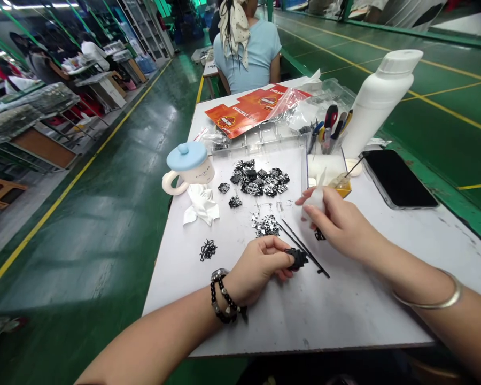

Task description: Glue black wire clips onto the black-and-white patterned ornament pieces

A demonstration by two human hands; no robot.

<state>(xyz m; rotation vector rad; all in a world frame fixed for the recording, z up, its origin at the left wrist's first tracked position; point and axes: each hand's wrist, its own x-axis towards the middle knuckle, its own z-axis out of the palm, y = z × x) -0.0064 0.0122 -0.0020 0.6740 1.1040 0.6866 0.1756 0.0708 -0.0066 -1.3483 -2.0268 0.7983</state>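
Near edge of the white desk [344, 321] well below both wrists, with a beaded bracelet [222, 295] on the left and a metal bangle [428, 299] on the right. In the left hand [256, 270], a narrow grip pinching a small black plastic part [297, 258]. Just beside it, two thin black rods [304, 250]. Right hand [340, 222] closed around a small white squeeze bottle [315, 206], held above the desk.

Farther up, a scattered silver-and-black parts pile [266, 225], a heap of black-and-silver parts [260, 179], and black wiry bits [207, 249] nearer the left edge. Left of the heap, a crumpled white cloth [202, 206] and a mug with a blue lid [188, 166]. To the right, a black smartphone [398, 179] near the right edge. Beyond, a tall white bottle [380, 101], pliers and screwdrivers [328, 131], a clear plastic tray [260, 140], and red printed cartons [248, 109]. Past the far end, a co-worker in a pale blue shirt [246, 59].
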